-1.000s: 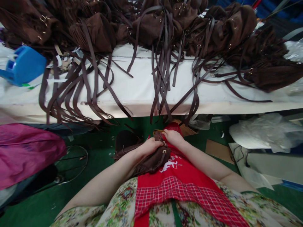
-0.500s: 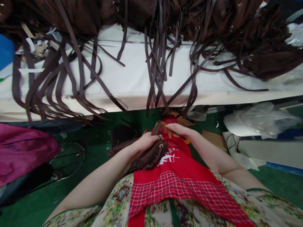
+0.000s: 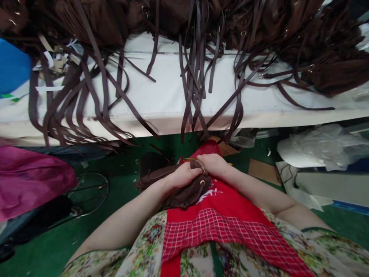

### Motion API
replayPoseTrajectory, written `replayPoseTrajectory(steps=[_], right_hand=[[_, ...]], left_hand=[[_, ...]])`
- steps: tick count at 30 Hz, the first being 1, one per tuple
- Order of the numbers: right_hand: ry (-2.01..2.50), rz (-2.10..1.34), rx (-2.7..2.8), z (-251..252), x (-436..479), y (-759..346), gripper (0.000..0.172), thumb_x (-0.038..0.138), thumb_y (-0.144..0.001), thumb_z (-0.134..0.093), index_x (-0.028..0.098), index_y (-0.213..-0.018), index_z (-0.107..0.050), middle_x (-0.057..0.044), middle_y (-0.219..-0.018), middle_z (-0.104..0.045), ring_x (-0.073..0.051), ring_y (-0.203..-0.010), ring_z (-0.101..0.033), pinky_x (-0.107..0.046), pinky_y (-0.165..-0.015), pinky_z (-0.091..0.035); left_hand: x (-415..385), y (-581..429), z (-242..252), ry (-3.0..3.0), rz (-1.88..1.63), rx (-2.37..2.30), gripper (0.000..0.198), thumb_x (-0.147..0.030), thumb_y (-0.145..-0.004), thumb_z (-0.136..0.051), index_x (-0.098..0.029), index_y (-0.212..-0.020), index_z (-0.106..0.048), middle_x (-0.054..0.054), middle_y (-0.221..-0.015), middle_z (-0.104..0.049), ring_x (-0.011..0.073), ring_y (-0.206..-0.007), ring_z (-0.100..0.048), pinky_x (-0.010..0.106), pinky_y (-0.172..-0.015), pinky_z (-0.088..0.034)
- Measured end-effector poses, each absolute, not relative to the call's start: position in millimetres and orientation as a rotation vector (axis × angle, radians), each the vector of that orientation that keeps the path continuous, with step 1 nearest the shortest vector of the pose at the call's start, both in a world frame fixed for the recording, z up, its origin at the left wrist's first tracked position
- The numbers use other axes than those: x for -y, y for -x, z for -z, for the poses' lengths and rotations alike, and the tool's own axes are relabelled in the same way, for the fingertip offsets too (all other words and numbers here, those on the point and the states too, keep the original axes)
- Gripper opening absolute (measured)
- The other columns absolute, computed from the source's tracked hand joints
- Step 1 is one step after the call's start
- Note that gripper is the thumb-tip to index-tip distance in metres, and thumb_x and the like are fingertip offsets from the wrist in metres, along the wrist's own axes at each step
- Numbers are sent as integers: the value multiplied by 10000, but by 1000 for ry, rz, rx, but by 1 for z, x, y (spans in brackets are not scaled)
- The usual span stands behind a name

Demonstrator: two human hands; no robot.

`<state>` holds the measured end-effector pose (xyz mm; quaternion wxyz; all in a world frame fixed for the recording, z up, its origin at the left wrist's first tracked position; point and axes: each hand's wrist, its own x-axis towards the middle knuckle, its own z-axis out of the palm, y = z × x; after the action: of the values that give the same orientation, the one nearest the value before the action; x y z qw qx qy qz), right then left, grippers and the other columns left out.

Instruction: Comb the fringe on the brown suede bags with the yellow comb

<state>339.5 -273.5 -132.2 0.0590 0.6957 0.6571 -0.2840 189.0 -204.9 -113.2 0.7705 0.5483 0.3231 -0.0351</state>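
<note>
On my lap lies a dark brown bag (image 3: pixel 186 196) with a gold eyelet and a thin cord. My left hand (image 3: pixel 183 176) is closed on its upper edge, thumb on top. Close beside it, my right hand (image 3: pixel 213 164) is wrapped round a brush (image 3: pixel 189 159) with a yellow back. The hand covers most of the brush, leaving a thin yellow edge and a bit of handle showing. The brush sits at the bag's edge; its bristles are hidden.
A white-covered table (image 3: pixel 164 92) runs across in front, heaped with brown bags (image 3: pixel 98 23). Many brown straps (image 3: pixel 191 77) hang over its edge. Purple cloth (image 3: pixel 34 181) and a round metal frame (image 3: pixel 95 188) are on the left. Clear plastic (image 3: pixel 323 146) lies right.
My right hand has moved left and turned over with the brush, hiding the bristles that showed before. It is now close against my left hand, which still holds the bag.
</note>
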Motion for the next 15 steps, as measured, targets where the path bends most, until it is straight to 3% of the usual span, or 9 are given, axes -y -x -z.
replayPoseTrajectory(steps=[4, 12, 15], right_hand=[[-2234, 653, -1748, 151, 263, -345, 358, 361, -986, -233, 162, -1060, -522, -121, -932, -677, -220, -845, -657, -285, -698, -460], [-2274, 843, -1664, 177, 252, -352, 418, 414, -984, -226, 180, -1062, -564, -120, -994, -680, -221, -924, -647, -318, -788, -472], [-2331, 882, -1556, 188, 259, -371, 388, 345, -974, -299, 115, -1047, -602, -179, -1043, -662, -242, -972, -633, -334, -826, -463]], left_hand=[[208, -184, 115, -1209, 123, -836, 169, -307, -718, -586, -142, -692, -612, 16, -647, -624, 163, -610, -556, 262, -585, -429], [205, -186, 119, -1112, 64, -776, 154, -288, -722, -615, -154, -653, -646, 11, -612, -617, 150, -596, -550, 247, -594, -433], [211, -187, 109, -1135, 57, -741, 168, -300, -726, -627, -153, -649, -648, 14, -633, -625, 150, -619, -557, 245, -605, -436]])
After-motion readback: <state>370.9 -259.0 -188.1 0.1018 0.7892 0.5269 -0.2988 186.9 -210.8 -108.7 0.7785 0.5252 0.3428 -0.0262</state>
